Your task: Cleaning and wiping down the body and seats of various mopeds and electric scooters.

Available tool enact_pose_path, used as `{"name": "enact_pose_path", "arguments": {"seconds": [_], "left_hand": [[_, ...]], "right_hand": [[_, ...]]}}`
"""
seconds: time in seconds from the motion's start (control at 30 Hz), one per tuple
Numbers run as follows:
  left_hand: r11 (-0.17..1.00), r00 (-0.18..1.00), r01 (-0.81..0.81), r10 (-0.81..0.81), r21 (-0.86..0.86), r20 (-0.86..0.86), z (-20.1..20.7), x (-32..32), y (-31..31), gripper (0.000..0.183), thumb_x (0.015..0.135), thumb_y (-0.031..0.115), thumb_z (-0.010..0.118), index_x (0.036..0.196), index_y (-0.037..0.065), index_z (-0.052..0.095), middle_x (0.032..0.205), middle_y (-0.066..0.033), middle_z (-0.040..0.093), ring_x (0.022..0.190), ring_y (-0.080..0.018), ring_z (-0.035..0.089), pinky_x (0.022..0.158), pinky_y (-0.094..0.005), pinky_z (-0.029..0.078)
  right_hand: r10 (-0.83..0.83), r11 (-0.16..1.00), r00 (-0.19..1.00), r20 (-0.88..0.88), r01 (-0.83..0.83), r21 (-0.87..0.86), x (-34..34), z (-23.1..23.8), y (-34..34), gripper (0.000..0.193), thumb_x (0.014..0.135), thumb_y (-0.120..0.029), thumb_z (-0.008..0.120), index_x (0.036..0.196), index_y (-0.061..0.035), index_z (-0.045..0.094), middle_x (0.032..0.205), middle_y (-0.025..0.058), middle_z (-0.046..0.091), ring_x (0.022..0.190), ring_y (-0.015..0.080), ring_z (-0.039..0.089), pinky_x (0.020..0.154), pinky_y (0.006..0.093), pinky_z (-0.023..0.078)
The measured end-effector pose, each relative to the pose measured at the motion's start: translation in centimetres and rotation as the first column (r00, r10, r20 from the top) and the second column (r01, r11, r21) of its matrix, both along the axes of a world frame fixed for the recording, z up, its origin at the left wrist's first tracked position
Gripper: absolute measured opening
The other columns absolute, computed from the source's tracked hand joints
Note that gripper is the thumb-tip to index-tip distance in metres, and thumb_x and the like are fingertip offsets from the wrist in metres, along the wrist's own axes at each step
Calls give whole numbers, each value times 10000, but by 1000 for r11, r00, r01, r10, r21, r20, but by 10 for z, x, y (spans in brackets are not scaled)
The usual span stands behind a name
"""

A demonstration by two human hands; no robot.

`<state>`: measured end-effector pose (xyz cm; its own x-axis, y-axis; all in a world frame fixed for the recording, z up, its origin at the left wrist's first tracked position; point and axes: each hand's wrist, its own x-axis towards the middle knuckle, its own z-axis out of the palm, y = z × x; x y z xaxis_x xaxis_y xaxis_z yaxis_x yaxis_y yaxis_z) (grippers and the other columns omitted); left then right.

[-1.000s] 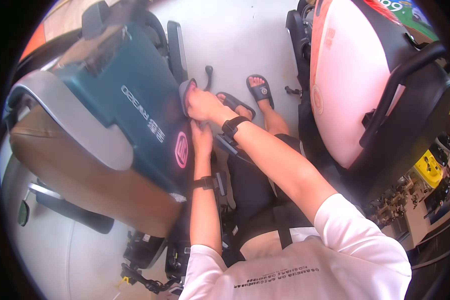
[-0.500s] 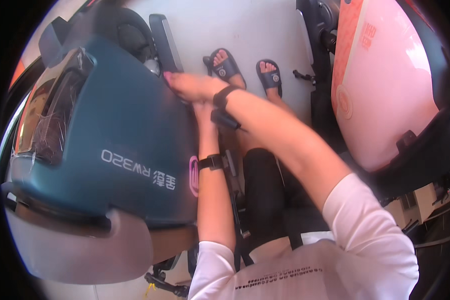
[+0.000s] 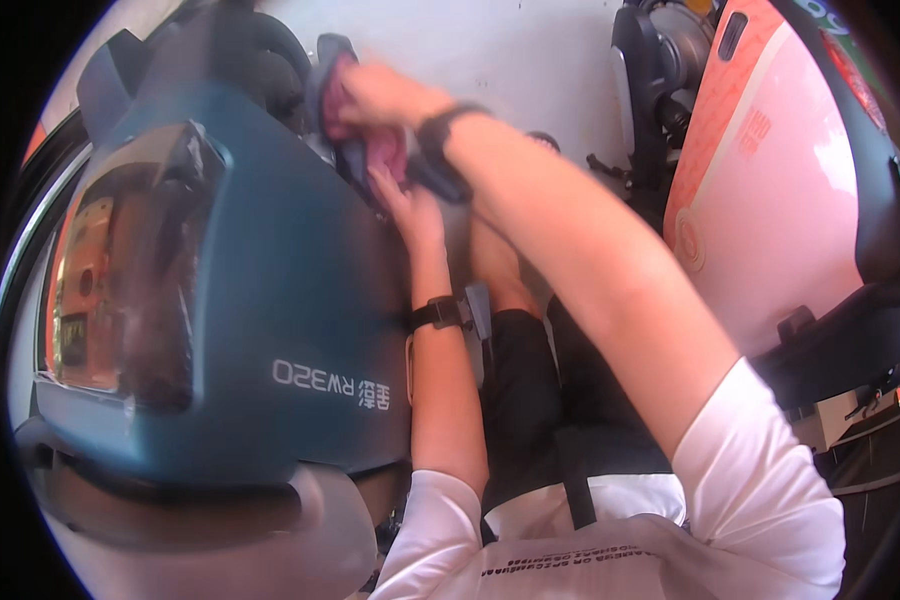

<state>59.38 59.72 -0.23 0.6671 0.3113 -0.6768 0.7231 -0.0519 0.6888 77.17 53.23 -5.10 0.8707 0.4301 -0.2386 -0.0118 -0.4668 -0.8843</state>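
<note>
A crumpled pink cloth (image 3: 386,152) is bunched between my hands at the far right side of a dark teal vehicle body (image 3: 300,270). My right hand (image 3: 382,98) grips its upper part against a grey upright part (image 3: 334,48) that sticks out beside the body. My left hand (image 3: 416,210) is just below and pinches the cloth's lower end. Motion smears the fingers of my right hand a little. Both wrists carry black straps.
A glossy light window (image 3: 125,290) under wrinkled clear film is set in the teal body. To the right stands a pink vehicle (image 3: 770,170) with dark trim. Pale floor (image 3: 510,60) lies between them. My legs are in the gap, one foot mostly hidden behind my right arm.
Both hands have moved forward and apart, and more of the pink cloth shows between them. The view has shifted, so the teal body sits further right. My feet are now mostly covered.
</note>
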Motion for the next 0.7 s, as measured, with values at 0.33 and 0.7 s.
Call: {"name": "enact_pose_path", "arguments": {"seconds": [0.33,0.7], "left_hand": [[993,969,-73,93,96,-228,-7,-20,14,767,921,94,573,1519,21,100,1556,-186,250,1414,-264,303,1127,-355,306],[818,907,-401,418,-413,-53,13,23,-8,634,1023,281,433,1534,80,116,1504,-109,354,1344,-220,396,1094,-333,350]], "right_hand": [[98,994,981,-165,-88,67,-19,19,8,289,728,-191,671,800,80,600,783,277,629,818,438,630,731,453,512],[-17,994,990,-141,2,-106,-19,21,19,379,683,-264,765,831,60,636,906,270,658,895,419,647,818,446,526]]}}
